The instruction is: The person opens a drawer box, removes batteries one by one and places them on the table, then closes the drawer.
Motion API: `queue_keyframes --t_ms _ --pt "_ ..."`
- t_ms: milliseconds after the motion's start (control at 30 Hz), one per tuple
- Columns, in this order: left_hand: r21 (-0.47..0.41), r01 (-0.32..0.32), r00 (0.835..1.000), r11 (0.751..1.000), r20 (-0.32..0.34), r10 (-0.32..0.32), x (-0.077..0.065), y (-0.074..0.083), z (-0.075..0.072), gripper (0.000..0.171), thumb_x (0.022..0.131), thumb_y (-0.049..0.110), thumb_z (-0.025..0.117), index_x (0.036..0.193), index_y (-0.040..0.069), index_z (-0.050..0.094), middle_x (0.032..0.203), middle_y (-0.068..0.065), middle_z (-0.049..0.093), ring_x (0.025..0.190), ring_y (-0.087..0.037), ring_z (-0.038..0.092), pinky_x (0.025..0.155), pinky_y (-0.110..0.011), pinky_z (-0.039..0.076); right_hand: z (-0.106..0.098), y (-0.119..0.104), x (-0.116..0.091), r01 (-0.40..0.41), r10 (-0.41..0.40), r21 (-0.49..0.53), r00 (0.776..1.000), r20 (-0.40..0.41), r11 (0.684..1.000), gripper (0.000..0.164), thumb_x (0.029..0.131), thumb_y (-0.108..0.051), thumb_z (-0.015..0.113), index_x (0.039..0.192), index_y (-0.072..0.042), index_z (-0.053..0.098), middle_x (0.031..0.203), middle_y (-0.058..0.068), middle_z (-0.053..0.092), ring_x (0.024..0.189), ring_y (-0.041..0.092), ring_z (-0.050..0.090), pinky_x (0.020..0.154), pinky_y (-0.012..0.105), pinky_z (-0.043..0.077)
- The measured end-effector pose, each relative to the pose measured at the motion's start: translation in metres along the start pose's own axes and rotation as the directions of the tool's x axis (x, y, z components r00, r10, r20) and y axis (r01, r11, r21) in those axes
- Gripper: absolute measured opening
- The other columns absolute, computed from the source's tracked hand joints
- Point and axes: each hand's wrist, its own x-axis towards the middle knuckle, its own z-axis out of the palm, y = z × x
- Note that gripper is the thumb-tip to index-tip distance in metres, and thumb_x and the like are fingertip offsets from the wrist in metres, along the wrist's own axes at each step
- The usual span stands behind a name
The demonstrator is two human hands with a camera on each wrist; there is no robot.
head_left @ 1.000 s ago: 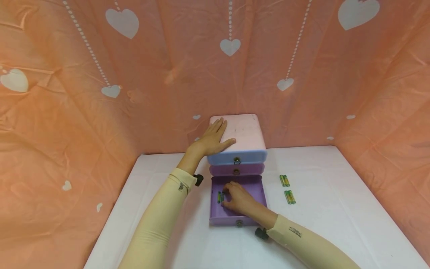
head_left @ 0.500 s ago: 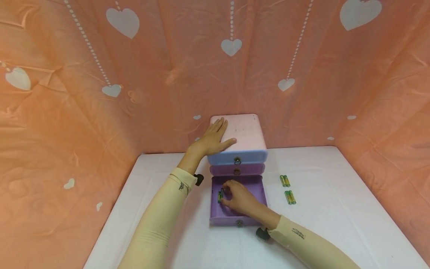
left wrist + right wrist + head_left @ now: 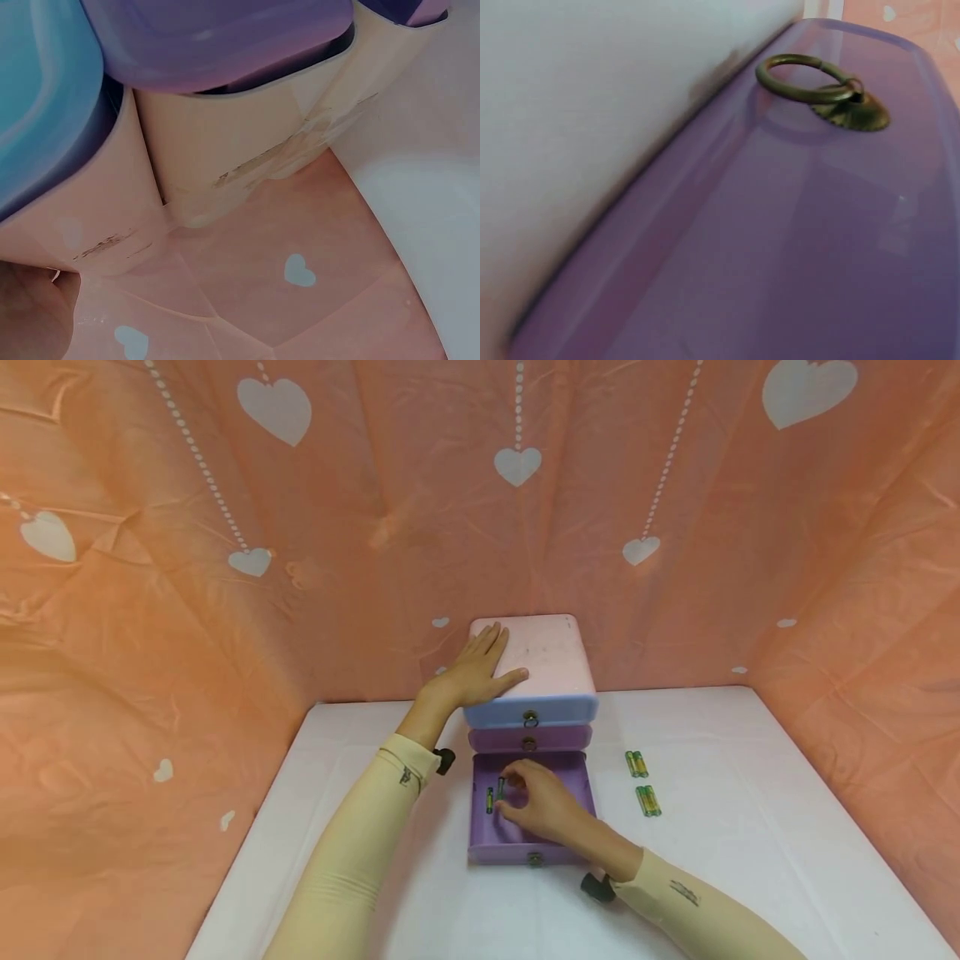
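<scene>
My left hand (image 3: 472,675) rests with spread fingers on the pink top of a small chest of drawers (image 3: 543,652); part of that hand (image 3: 34,311) shows at the lower left of the left wrist view. The bottom purple drawer (image 3: 480,843) is pulled out. Over its inside, my right hand (image 3: 542,806) pinches a green battery (image 3: 501,788) between thumb and fingers. A second battery (image 3: 490,800) lies just left of it in the drawer. In the right wrist view the drawer's purple front (image 3: 780,225) fills most of the picture, and the right hand is out of sight.
Two pairs of green-and-yellow batteries, a back pair (image 3: 636,764) and a front pair (image 3: 648,801), lie on the white table (image 3: 720,860) right of the chest. A brass ring pull (image 3: 802,79) sits on the drawer front. An orange cloth with hearts (image 3: 420,527) stands behind.
My right hand has lifted the battery from beside the other one and shifted it slightly right. My left hand keeps its place on the chest.
</scene>
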Motion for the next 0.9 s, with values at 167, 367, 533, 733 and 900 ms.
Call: queue_keyframes --t_ms 167,367,533,733,900 --pt "0.000 0.003 1.000 1.000 -0.002 -0.003 -0.001 0.001 -0.001 0.094 0.109 0.066 0.042 0.173 0.012 -0.001 0.181 -0.007 -0.008 0.167 -0.023 -0.008 0.135 -0.044 0.001 -0.006 -0.002 -0.006 -0.002 0.002 0.022 1.000 -0.013 1.000 0.038 0.089 -0.015 0.088 0.120 -0.003 0.070 0.109 0.006 0.070 0.101 0.022 0.068 0.091 0.044 0.061" --pt "-0.003 0.004 1.000 1.000 0.000 -0.004 -0.001 0.001 0.000 0.095 0.109 0.066 0.041 0.173 0.012 -0.002 0.181 -0.007 -0.009 0.167 -0.023 -0.008 0.135 -0.045 0.001 -0.014 -0.002 -0.015 -0.030 0.030 0.058 0.999 -0.014 0.998 0.039 0.089 -0.016 0.088 0.122 -0.004 0.069 0.113 0.012 0.071 0.104 0.028 0.069 0.093 0.049 0.061" --pt "0.004 -0.004 1.000 1.000 0.000 0.004 0.000 0.000 0.000 0.095 0.109 0.066 0.041 0.173 0.011 -0.002 0.181 -0.008 -0.009 0.167 -0.023 -0.008 0.135 -0.044 0.000 -0.019 -0.002 -0.021 -0.041 0.042 0.039 0.999 -0.030 0.998 0.040 0.088 -0.017 0.088 0.122 -0.006 0.070 0.112 0.010 0.071 0.103 0.027 0.070 0.092 0.048 0.061" --pt "-0.005 -0.003 1.000 1.000 -0.004 0.003 0.001 -0.001 0.000 0.095 0.109 0.066 0.042 0.173 0.011 -0.002 0.181 -0.007 -0.009 0.167 -0.023 -0.008 0.135 -0.044 -0.001 -0.027 0.001 -0.028 -0.009 0.010 0.019 0.998 -0.057 1.000 0.039 0.088 -0.018 0.088 0.120 -0.007 0.071 0.110 0.007 0.072 0.101 0.025 0.069 0.091 0.049 0.062" --pt "0.003 -0.007 1.000 1.000 -0.003 0.007 0.001 -0.001 0.001 0.095 0.109 0.067 0.041 0.173 0.011 -0.002 0.181 -0.008 -0.008 0.167 -0.023 -0.008 0.135 -0.043 -0.001 -0.033 0.005 -0.035 0.015 -0.015 0.004 0.997 -0.076 1.000 0.040 0.087 -0.020 0.088 0.121 -0.008 0.071 0.110 0.003 0.071 0.101 0.026 0.070 0.091 0.046 0.062"
